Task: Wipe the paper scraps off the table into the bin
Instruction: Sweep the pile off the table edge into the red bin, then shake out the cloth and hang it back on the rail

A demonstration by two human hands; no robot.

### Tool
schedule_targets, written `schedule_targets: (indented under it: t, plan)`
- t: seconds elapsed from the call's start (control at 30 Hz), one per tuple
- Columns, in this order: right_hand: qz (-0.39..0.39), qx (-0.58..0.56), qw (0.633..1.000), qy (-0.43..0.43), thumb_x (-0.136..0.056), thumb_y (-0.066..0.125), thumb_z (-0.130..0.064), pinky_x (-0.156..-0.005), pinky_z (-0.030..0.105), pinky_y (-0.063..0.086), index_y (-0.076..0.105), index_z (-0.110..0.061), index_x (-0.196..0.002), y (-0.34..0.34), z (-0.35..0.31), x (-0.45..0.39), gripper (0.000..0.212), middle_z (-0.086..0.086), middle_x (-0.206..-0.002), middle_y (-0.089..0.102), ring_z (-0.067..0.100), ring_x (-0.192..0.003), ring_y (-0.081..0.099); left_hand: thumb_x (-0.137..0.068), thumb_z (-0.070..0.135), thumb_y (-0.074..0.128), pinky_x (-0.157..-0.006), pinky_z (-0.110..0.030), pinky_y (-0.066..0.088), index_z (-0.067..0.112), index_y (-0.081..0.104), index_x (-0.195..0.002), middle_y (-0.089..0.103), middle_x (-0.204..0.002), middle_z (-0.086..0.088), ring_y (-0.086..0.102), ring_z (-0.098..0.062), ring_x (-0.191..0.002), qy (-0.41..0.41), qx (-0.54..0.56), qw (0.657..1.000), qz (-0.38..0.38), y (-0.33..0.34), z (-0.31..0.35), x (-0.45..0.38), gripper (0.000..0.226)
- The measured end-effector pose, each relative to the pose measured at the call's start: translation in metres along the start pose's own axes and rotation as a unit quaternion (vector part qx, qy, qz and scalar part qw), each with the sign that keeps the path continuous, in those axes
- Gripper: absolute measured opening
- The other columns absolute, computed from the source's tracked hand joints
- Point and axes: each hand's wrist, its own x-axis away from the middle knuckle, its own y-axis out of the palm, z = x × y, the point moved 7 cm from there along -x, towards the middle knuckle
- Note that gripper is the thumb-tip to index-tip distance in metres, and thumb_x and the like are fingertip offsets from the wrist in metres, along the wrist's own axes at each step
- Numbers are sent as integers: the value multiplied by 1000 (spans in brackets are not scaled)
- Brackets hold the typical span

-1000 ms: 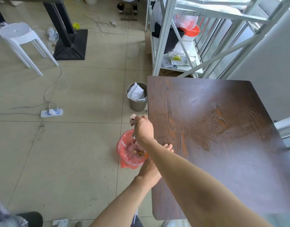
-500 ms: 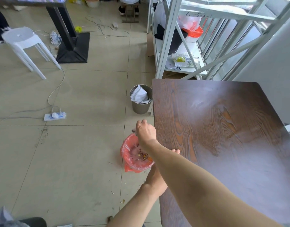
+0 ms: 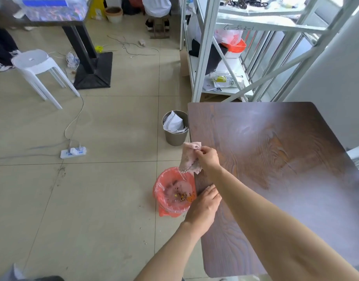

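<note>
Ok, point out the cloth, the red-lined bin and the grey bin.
cloth (image 3: 189, 159), head view, its hanging middle.
red-lined bin (image 3: 161, 191), head view, left rim of liner.
grey bin (image 3: 174, 138), head view, front wall.

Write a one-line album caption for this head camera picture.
Right hand holds a pink cloth over the red-lined bin beside the wooden table, left hand at its edge.

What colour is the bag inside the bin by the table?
The bag lining the bin is orange-red, see-through plastic. The head view shows it.
</note>
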Motion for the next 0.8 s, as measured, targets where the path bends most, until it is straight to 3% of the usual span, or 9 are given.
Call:
schedule_targets:
  t: [0.1, 0.17, 0.33, 0.47, 0.57, 0.63, 0.7, 0.8]
  plan:
    - [-22, -107, 992, 61, -91, 52, -13, -52, 27, 40, 52, -16, -56, -7, 21, 1, 36, 0, -56, 42, 17, -57, 42, -91, -4, 41, -122, -31, 13, 10, 35, -143, 33, -153, -6, 23, -19, -144, 72, -45, 996, -7, 5, 2, 0, 54]
    - [-28, -117, 990, 75, -90, 52, -16, -63, 32, 44, 54, -16, -55, -9, 28, 2, 35, 3, -61, 43, 20, -66, 44, -94, -2, 41, -119, -24, 5, 11, 30, -146, 28, -156, -3, 18, -17, -146, 86, -54, 995, -13, 5, 1, -1, 55]
    - [-16, -105, 992, 61, -90, 53, -15, -66, 36, 44, 53, -16, -56, -20, 30, 5, 34, 2, -57, 43, 18, -61, 43, -96, 11, 45, -120, -30, 17, 10, 33, -145, 28, -156, -3, 19, -14, -146, 91, -39, 994, -36, -6, 4, 3, 50]
    - [-16, -94, 994, 58, -91, 54, -21, -63, 34, 40, 51, -13, -57, -23, 32, 14, 34, 3, -59, 46, 21, -66, 46, -95, 15, 50, -116, -26, 8, 11, 49, -136, 42, -149, -1, 36, -15, -139, 75, -36, 995, 46, -41, -13, 20, 41]
    - [-3, -90, 995, 53, -90, 56, -26, -56, 31, 36, 51, -8, -57, -29, 28, 24, 38, 7, -60, 48, 19, -60, 44, -95, 16, 49, -112, -21, 30, 15, 58, -125, 55, -134, 2, 50, -13, -126, -8, 4, 993, 119, -76, -39, 26, 31]
    - [2, -87, 995, 54, -87, 60, -32, -55, 30, 37, 55, -5, -65, -33, 25, 31, 35, 12, -65, 50, 21, -61, 46, -93, 17, 52, -96, -27, 46, 18, 63, -112, 61, -117, 5, 58, -14, -109, -61, 33, 982, 177, -98, -51, 22, 23]
    - [1, -106, 992, 63, -83, 67, -38, -50, 28, 46, 57, -5, -69, -37, 21, 39, 38, 10, -62, 57, 22, -56, 55, -92, 24, 54, -84, -30, 50, 19, 62, -107, 63, -107, 4, 62, -16, -97, -100, 70, 970, 210, -117, -48, 12, 18]
    - [0, -137, 989, 62, -77, 72, -45, -38, 23, 49, 56, -6, -69, -49, 10, 49, 43, 7, -57, 61, 20, -48, 60, -90, 33, 58, -77, -19, 51, 18, 60, -112, 67, -103, 4, 65, -12, -93, -132, 198, 960, 146, -123, -28, -15, 27]
